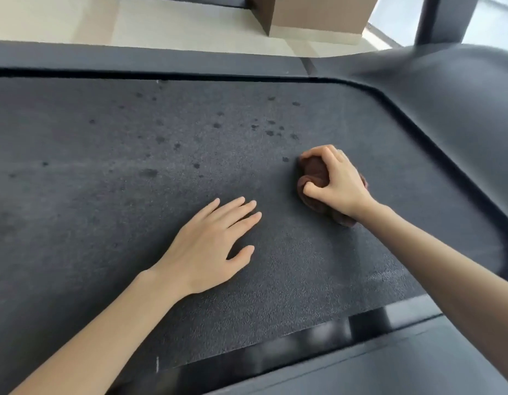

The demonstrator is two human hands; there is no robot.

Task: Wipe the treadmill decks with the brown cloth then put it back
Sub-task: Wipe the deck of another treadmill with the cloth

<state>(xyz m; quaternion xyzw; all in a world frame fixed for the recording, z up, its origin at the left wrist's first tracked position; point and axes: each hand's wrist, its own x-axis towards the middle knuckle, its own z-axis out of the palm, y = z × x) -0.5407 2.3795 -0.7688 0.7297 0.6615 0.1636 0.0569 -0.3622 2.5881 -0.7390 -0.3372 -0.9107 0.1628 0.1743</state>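
The dark textured treadmill deck (pixel 110 201) fills most of the view, with several dark wet spots across its far half. My right hand (pixel 336 181) grips a bunched brown cloth (pixel 311 173) and holds it down on the deck's right part. My left hand (pixel 210 246) lies flat on the deck with straight, spread fingers, a little left of and nearer than the cloth. Part of the cloth is hidden under my right hand.
Smooth dark side rails run along the far edge (pixel 161 59) and the near edge (pixel 375 363). The motor cover (pixel 461 104) curves round the deck's right end. Beyond lie pale floor tiles, a brown box (pixel 309 15) and a dark upright post (pixel 435 18).
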